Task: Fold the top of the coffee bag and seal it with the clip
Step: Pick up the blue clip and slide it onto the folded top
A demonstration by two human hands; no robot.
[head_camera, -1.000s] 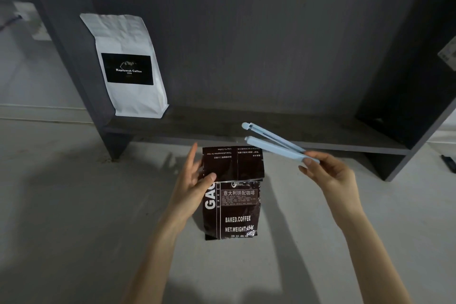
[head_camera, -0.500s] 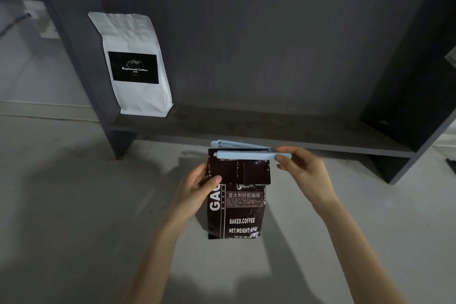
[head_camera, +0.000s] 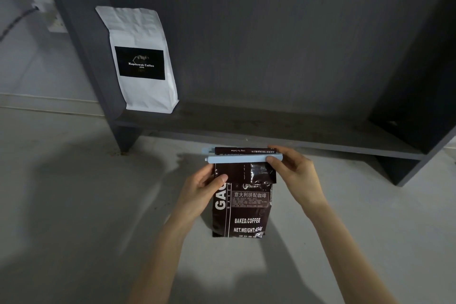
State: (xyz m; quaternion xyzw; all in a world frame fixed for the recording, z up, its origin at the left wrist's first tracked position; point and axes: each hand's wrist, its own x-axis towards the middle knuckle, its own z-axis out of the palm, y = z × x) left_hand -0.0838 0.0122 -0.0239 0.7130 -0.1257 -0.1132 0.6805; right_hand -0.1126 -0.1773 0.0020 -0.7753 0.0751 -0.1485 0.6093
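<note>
A dark brown coffee bag [head_camera: 243,210] stands upright on the pale floor, its top folded down toward me. My left hand [head_camera: 202,190] grips the bag's left edge, thumb pressing on the folded flap. A long light-blue clip [head_camera: 237,158] lies level across the fold, one arm in front of the bag and one behind. Its left tips are still slightly apart. My right hand [head_camera: 293,175] pinches the clip's right end between thumb and fingers.
A white coffee bag [head_camera: 142,61] with a black label stands on the low shelf of a dark grey cabinet [head_camera: 271,128] just behind the brown bag. A wall socket [head_camera: 48,11] with a cable is at the upper left. Pale floor surrounds my arms.
My right hand carried the open clip from the right and slid it leftward over the bag's folded top. The clip now sits a little lower across the fold. My left hand kept its hold.
</note>
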